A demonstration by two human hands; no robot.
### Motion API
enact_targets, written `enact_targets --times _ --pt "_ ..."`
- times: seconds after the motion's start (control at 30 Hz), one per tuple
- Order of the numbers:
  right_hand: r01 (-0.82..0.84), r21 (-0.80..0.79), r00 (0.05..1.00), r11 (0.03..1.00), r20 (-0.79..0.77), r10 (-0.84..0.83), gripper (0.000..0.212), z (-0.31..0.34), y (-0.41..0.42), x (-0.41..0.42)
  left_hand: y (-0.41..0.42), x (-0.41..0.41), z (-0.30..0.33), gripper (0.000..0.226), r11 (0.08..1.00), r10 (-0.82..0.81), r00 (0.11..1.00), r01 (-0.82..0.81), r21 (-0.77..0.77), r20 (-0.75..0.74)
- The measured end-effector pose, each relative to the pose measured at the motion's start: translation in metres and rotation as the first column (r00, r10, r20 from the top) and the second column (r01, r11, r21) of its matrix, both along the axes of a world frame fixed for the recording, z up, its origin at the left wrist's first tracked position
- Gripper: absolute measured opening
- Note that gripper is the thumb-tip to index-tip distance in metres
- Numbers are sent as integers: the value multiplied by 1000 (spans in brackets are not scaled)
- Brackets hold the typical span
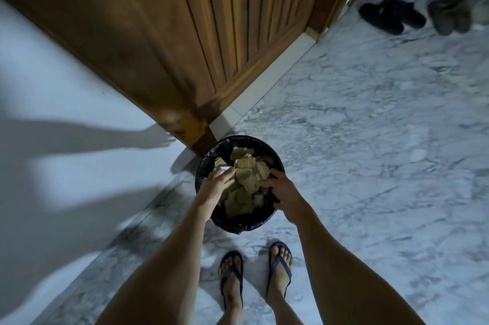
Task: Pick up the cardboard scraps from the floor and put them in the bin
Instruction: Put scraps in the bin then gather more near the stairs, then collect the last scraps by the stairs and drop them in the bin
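Observation:
A round black bin [239, 222] with a black liner stands on the marble floor by the corner of a wooden door. It is filled with brown cardboard scraps [244, 179] and one white piece. My left hand [213, 188] lies over the bin's left rim, fingers stretched flat onto the scraps. My right hand [281, 189] is at the right rim, its fingers curled down into the pile and its thumb against the rim. No scraps show on the floor around the bin.
A wooden door [185, 33] and a white wall [53, 86] rise behind and left of the bin. My feet in blue flip-flops [280, 269] stand just in front of it. Dark shoes [391, 16] lie far right on the white marble floor [370, 139].

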State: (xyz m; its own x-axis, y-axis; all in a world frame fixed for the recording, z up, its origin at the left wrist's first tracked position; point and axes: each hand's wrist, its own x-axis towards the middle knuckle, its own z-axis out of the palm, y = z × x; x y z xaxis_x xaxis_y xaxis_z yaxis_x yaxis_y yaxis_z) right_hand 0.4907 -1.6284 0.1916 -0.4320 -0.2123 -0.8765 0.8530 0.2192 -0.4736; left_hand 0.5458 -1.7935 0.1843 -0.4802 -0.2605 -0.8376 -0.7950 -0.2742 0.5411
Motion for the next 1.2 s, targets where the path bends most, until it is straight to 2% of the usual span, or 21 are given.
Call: enact_targets --times 0.07,0.13,0.2,0.23,0.33,0.47,0.6,0.77,0.9,1.03,1.2 --pt "10 -23 1000 1000 -13 -10 54 31 10 17 15 7 32 51 997 -71 997 71 13 -7" --pt "34 -43 999 998 -36 -36 50 55 21 35 29 11 65 51 988 -140 989 143 58 -45" --pt "141 -61 989 988 -36 -143 37 83 34 50 47 14 99 48 976 -179 980 188 111 -85" --pt "204 -74 977 976 -39 -207 33 98 40 55 56 15 111 58 970 -200 974 212 118 -102" --pt "347 -136 930 928 -78 -359 46 149 64 70 82 19 151 73 940 -321 938 333 73 -133" --pt "496 -164 839 853 -163 -519 56 203 110 101 126 24 198 100 816 -574 798 577 -41 -185" --pt "659 -195 692 726 -220 -687 68 239 173 149 205 38 251 78 698 -707 666 711 -83 -239" --pt "836 -205 451 509 -272 -850 58 264 272 261 329 111 285 73 445 -863 395 889 -106 -314" --pt "937 -218 198 272 -308 -930 80 283 338 399 430 221 303 69 181 -926 131 977 -111 -354" --pt "975 -222 -67 6 -323 -944 76 287 381 563 507 367 317 79 -85 -923 -114 992 -93 -369" --pt "939 -167 -341 -301 -326 -882 64 287 392 770 560 563 326 67 -400 -837 -391 915 -57 -382"
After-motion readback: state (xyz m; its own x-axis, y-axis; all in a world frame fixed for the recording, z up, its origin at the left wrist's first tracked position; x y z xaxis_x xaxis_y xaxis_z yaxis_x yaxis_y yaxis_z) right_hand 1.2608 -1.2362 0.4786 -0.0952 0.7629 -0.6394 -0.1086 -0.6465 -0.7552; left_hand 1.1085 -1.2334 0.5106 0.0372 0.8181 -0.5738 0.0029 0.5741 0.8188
